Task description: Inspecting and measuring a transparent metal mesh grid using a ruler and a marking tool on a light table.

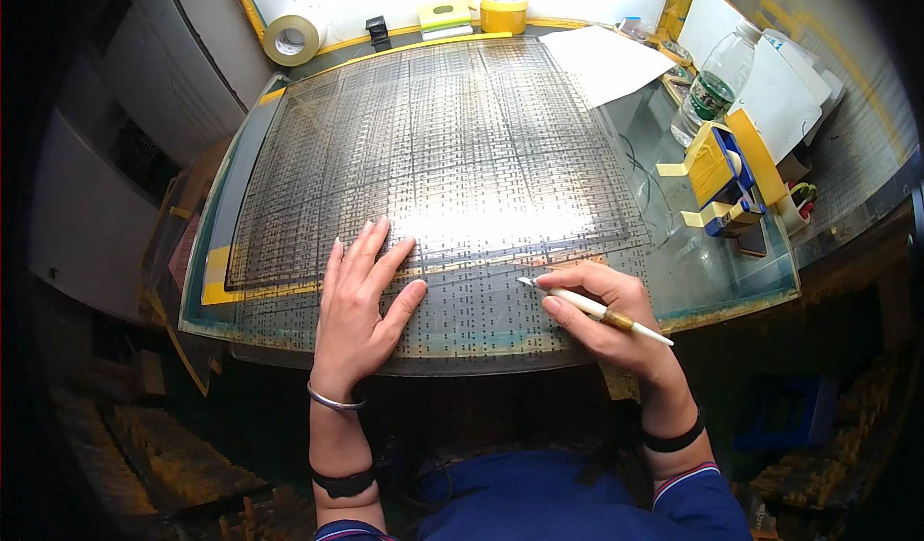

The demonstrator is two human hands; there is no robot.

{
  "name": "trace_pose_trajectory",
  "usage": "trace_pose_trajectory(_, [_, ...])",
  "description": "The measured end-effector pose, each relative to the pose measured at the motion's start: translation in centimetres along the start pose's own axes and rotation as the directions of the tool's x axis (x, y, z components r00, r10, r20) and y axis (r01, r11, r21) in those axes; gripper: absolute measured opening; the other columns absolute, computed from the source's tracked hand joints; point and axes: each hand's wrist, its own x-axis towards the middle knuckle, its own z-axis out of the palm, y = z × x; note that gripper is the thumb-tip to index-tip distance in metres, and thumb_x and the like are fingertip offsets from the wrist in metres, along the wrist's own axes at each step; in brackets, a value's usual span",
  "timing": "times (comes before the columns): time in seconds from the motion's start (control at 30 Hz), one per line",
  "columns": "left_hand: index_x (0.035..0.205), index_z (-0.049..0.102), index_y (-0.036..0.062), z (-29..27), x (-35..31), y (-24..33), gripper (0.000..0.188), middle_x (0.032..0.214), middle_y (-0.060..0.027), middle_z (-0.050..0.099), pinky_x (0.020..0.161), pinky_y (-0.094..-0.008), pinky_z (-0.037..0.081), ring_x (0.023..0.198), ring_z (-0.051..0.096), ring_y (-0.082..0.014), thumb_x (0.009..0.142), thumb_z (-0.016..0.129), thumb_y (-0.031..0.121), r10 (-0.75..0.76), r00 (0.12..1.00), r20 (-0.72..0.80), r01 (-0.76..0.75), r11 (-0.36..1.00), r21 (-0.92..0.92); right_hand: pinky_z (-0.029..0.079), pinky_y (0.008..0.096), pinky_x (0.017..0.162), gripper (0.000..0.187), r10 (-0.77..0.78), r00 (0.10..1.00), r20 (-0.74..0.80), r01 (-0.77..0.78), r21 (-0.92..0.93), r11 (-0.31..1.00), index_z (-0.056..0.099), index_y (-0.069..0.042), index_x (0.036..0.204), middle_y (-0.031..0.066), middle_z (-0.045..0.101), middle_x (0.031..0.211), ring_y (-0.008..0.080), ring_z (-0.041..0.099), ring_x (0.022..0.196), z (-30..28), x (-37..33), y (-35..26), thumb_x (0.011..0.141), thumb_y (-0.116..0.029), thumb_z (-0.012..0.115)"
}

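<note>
A large dark transparent film sheet point(423, 156), printed with dense rows of small dark marks, lies on the glass table top before me. My left hand point(362, 296) rests palm down on its near left part, fingers spread and nothing held. In my right hand point(602, 310) is a slim white pen-shaped tool point(649, 332) with a brown band around it, pinched between thumb and fingers. Its small pale tip points left, just above or touching the film; which one I cannot tell. Strong light glares off the sheet between and beyond my hands.
Along the back stand a tape roll point(293, 39), a black clip point(377, 31) and a yellow tub point(503, 12). White paper point(608, 62) overlaps the sheet's far right corner. On the right are a plastic bottle point(713, 84) and a blue-and-yellow tape dispenser point(724, 177).
</note>
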Motion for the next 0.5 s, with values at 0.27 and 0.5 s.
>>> trace_pose_trajectory(0.27, [0.143, 0.059, 0.0153, -0.1, 0.1, 0.1, 0.051, 0.158, -0.0144, 0.044, 0.125, -0.0514, 0.016, 0.150, 0.035, -0.0297, 0.099, 0.059, 0.043, 0.001, 1.000, 0.004, -0.001, 1.000, 0.007, 0.051, 0.0299, 0.063, 0.012, -0.153, 0.943, 0.295, 0.143, 0.054, 0.988, 0.076, -0.001, 0.096, 0.0102, 0.073, 0.082, 0.0178, 0.068, 0.069, -1.7, 0.1, 0.5, 0.085, -0.006, 0.074])
trace_pose_trajectory(0.5, [0.142, 0.059, 0.0149, 0.0, 0.0, 0.0, 0.051, 0.158, -0.0144, 0.044, 0.125, -0.0513, 0.016, 0.150, 0.035, -0.0299, 0.099, 0.060, 0.043, 0.003, 1.000, 0.003, -0.003, 1.000, 0.002, 0.054, 0.0313, 0.080, 0.020, 0.038, 0.999, 0.028, -0.040, 0.044, 0.998, 0.074, -0.001, 0.104, 0.0138, 0.075, 0.097, 0.0212, 0.071, 0.090, -0.5, -0.1, 0.2, 0.088, -0.012, 0.077])
